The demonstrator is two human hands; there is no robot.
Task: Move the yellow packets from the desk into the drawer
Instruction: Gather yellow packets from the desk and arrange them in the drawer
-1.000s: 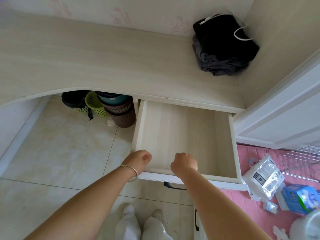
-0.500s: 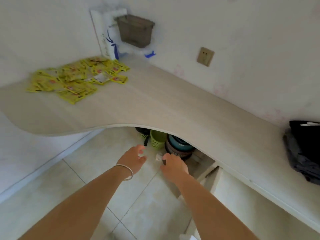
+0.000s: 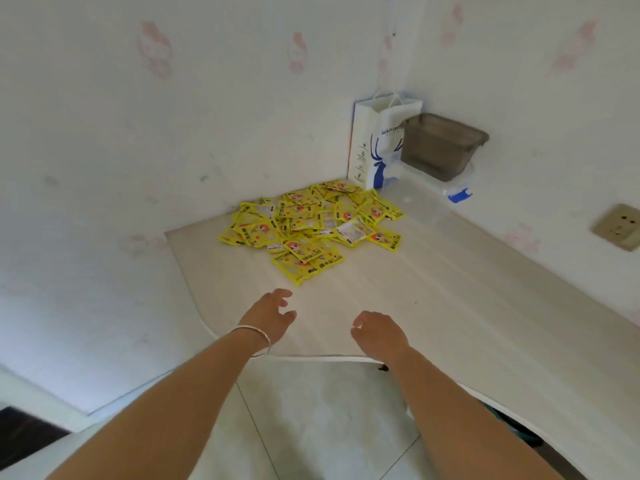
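Both hands, left hand and right hand, are held loosely spread, grasping nothing. The yellow packets are heaped on the desk well beyond the fingertips, seemingly untouched.

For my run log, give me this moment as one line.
stage: reaching | left hand: open, empty, above pale wooden desk | right hand: open, empty | pile of yellow printed packets: untouched, in desk corner | drawer: out of view
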